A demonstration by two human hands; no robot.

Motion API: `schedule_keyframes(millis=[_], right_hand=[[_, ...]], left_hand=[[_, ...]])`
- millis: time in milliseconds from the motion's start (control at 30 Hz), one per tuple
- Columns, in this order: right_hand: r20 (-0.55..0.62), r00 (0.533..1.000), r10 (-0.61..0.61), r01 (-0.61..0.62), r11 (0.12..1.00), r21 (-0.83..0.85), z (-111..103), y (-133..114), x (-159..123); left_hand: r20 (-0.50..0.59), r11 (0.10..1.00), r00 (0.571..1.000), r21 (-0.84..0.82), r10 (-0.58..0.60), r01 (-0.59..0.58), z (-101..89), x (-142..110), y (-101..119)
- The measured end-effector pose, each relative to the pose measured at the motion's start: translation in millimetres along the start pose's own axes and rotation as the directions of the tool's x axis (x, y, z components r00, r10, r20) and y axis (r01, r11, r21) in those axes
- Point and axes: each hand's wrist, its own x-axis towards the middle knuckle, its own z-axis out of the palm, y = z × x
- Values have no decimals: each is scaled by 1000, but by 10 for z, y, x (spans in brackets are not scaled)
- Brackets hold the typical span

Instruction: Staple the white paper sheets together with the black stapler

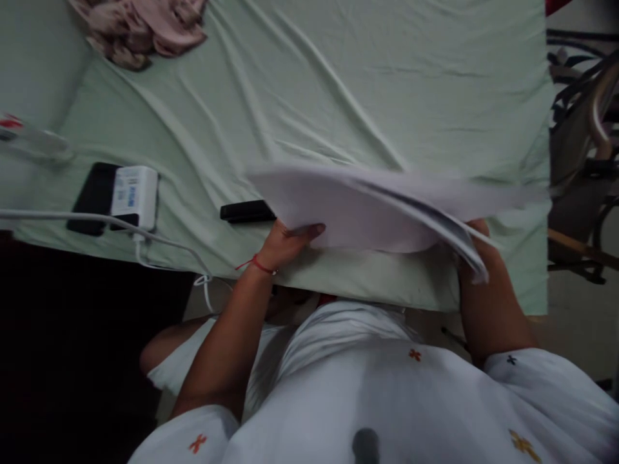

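Note:
White paper sheets (pixel 338 206), blurred by motion, spread above the near part of the cloth-covered table. My left hand (pixel 294 240), with a red thread at its wrist, grips their left side, its thumb lying on top and the other fingers beneath. At the right my right hand (pixel 478 241) is mostly hidden by curled sheets; its fingers cannot be made out. A dark, long object, perhaps a stapler (pixel 246 211), lies on the cloth just left of my left hand, its right end covered by the paper.
Pale green cloth (pixel 411 77) with wrinkles covers the table. On the left are a black phone-like object (pixel 94 196), a white boxy adapter (pixel 138 193) and a white cable (pixel 178 241). Crumpled pink fabric (pixel 149 26) lies at the far left. A metal-framed chair (pixel 590 142) stands right.

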Motion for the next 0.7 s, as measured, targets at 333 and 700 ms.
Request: schedule_keyframes(millis=[333,700], right_hand=[[-119,992,-46,56,995,84,24,138,125],[-158,987,31,0,981,192,50,68,149]], left_hand=[[126,797,922,-469,-367,381,62,-9,328],[318,763,854,-392,-412,514,120,-130,469]])
